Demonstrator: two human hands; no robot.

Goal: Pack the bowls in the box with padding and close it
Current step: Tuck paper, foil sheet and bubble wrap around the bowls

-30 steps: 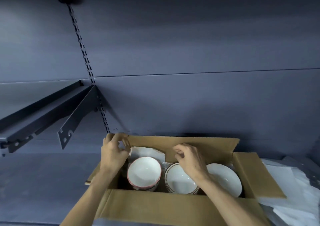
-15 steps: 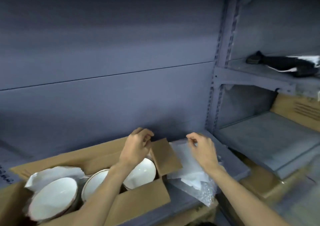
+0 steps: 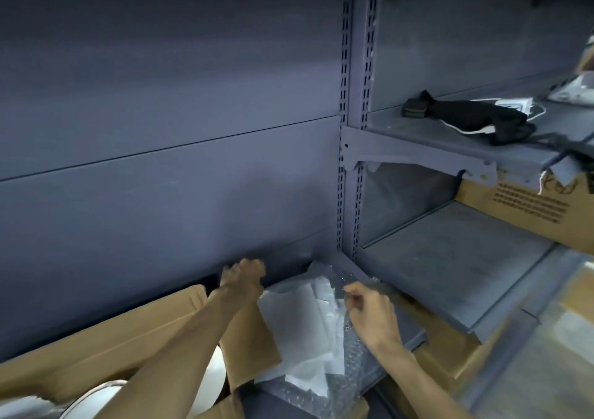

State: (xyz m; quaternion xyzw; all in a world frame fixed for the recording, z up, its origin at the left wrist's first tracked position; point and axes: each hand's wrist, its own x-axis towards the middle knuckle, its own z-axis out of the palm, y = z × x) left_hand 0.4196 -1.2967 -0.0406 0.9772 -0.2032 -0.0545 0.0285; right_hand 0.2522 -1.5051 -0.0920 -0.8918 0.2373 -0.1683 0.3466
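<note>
- The left hand (image 3: 242, 275) is held above the far right end of the box (image 3: 96, 354), its fingers curled; whether anything is gripped by it cannot be told, as the fingertips are turned away from the camera.
- The right hand (image 3: 373, 314) is held over the padding sheets (image 3: 305, 332), thumb and fingers drawn together as in a pinch; whether the clear bubble wrap (image 3: 350, 351) is caught between them cannot be told.
- The white sheets and bubble wrap are piled on the grey shelf surface (image 3: 405, 328), just beside the box's right flap (image 3: 254, 351); the flap is folded outward and is overlapped by the left forearm.
- The box is seen open at lower left; white bowls (image 3: 93, 401) are seated inside it, one partly hidden under the left forearm; a crumpled white paper (image 3: 22, 407) is seen at the far left corner.
- To the right, a black strap (image 3: 466, 115) is laid on an upper shelf (image 3: 434, 136); a printed cardboard carton (image 3: 530, 209) is placed under it.
</note>
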